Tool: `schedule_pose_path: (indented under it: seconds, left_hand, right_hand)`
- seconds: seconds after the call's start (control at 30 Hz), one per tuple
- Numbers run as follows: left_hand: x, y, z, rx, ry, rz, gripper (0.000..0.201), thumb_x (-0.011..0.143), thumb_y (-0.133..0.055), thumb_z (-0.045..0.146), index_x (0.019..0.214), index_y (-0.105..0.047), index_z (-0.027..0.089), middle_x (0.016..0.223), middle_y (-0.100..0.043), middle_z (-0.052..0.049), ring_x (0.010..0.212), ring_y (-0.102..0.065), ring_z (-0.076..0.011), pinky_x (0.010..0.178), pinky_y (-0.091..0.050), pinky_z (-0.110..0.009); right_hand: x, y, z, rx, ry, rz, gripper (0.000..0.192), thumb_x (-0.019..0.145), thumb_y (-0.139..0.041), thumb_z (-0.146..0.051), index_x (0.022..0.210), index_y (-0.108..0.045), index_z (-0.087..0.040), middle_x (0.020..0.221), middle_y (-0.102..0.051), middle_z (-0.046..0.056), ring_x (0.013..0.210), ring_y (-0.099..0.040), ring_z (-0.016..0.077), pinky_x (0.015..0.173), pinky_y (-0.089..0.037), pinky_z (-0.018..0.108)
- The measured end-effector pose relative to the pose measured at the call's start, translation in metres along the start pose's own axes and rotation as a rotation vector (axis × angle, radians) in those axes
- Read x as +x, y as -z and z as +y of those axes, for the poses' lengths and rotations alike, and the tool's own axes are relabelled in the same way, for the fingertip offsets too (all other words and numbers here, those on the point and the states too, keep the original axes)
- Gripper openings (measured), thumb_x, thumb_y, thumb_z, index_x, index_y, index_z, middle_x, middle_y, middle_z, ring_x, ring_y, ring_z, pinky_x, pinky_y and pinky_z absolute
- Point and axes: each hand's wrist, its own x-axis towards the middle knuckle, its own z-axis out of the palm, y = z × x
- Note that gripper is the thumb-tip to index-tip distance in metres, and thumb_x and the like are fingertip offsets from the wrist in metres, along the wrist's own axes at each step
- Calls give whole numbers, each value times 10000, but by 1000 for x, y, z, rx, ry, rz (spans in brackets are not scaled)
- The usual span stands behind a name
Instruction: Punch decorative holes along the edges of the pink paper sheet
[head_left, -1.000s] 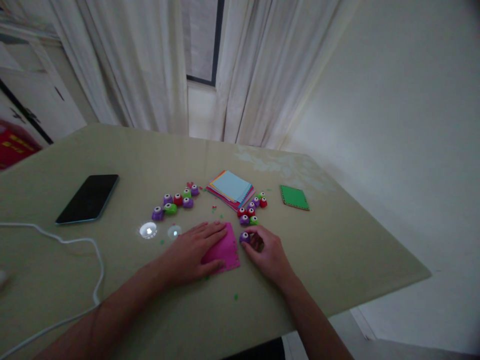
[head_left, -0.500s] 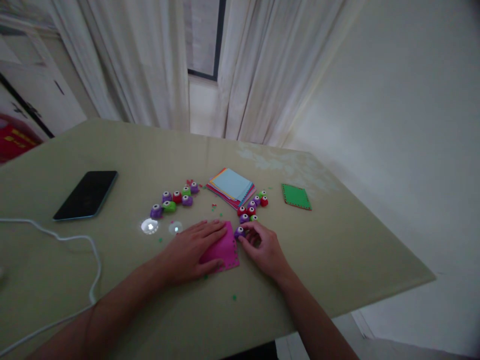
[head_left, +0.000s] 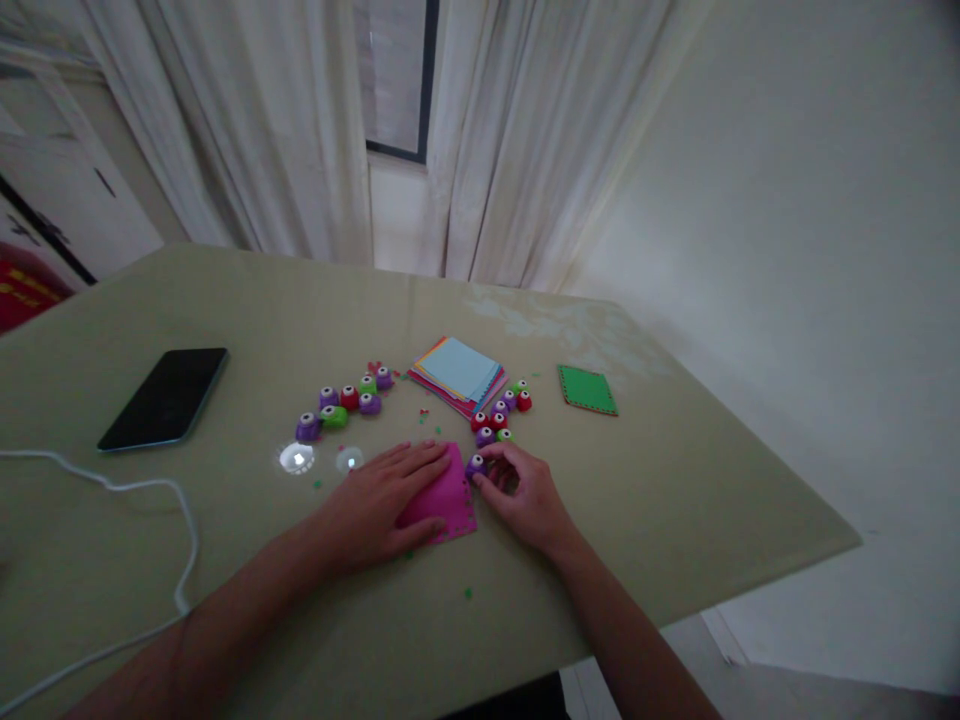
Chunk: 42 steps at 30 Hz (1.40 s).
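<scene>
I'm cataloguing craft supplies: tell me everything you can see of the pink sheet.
The pink sheet looks thin and papery, with small holes or notches along its right and near edges. It lies flat on the table, partly hidden under the left hand. At its right edge, the right hand holds a purple one-eyed piece; whether piece and sheet touch is unclear.

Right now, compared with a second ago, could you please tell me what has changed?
The right hand has moved the purple one-eyed punch leftward to the right edge of the pink sheet. Nothing was newly grasped or released. The left hand stays flat on the pink sheet; the other punches, paper stack, green sheet and tablet stay put.
</scene>
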Motion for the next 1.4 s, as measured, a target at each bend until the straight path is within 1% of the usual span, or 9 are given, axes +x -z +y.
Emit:
schedule_pose_path:
  seconds: [0.2,0.3,0.4,0.57,0.67,0.73,0.9,1.1,1.4]
  left_hand:
    - [-1,-4,-3,12,-11,23,802,1031,-601,619,1711,-330,293,1746,-371,-57,1579,-419,-319,1318,-319,-526]
    - [-1,-3,-3,17,-10,9,799,1041,-577,631,1710,-335,270,1747,-365,-69,1584,-411,-322,1317,-321,-530]
    - [-1,-3,-3,16,-14,5,805,1040,-565,646,1714,-326,277,1749,-357,-70,1585,-407,-329,1314,-325,-538]
    - [-2,-5,-5,16,-12,13,821,1035,-576,648,1723,-298,297,1752,-352,-62,1589,-401,-326,1317,-319,-537]
    - [-2,-6,-6,15,-29,21,824,1033,-582,648,1727,-280,321,1753,-351,-55,1586,-407,-326,1319,-315,-534]
    - [-2,-6,-6,21,-38,22,827,1033,-579,655,1728,-277,323,1753,-350,-53,1587,-404,-325,1322,-311,-530]
    - [-2,-4,-7,30,-47,2,822,1042,-555,663,1727,-285,298,1758,-335,-50,1598,-385,-315,1332,-295,-521]
    - [-3,-4,-7,36,-64,9,830,1038,-573,652,1731,-266,314,1758,-335,-50,1599,-382,-320,1334,-286,-533]
    - [-2,-6,-9,47,-74,3,838,1049,-542,673,1738,-224,319,1763,-326,-43,1602,-376,-317,1336,-266,-542]
  right_hand:
    - [1,0,2,1,12,19,218,869,-737,-211,1086,-729,-196,864,-748,19,691,-665,148,652,-530,253]
    - [0,0,0,12,20,3,216,877,-737,-214,1092,-729,-198,858,-740,15,696,-664,149,654,-532,253]
    - [-1,1,-2,16,23,-19,218,893,-750,-220,1110,-737,-202,895,-756,21,725,-678,155,680,-540,261]
    - [-1,3,0,5,76,-57,229,944,-778,-261,1171,-766,-232,1084,-792,55,931,-735,198,852,-566,318]
    - [0,4,1,7,78,-78,214,975,-768,-286,1184,-779,-245,1128,-796,62,986,-739,211,859,-564,322]
    - [0,4,1,12,74,-100,214,985,-764,-294,1193,-784,-250,1143,-798,61,980,-740,209,834,-562,313]
    - [1,5,-1,36,88,-125,213,999,-758,-298,1205,-788,-254,1158,-803,53,996,-741,204,854,-563,312]
    - [2,5,-2,56,114,-127,205,1009,-744,-306,1204,-792,-261,1173,-808,56,1083,-745,222,985,-563,356]
    - [3,7,-3,72,115,-139,198,1003,-749,-292,1194,-796,-266,1171,-809,50,1077,-752,218,994,-571,354]
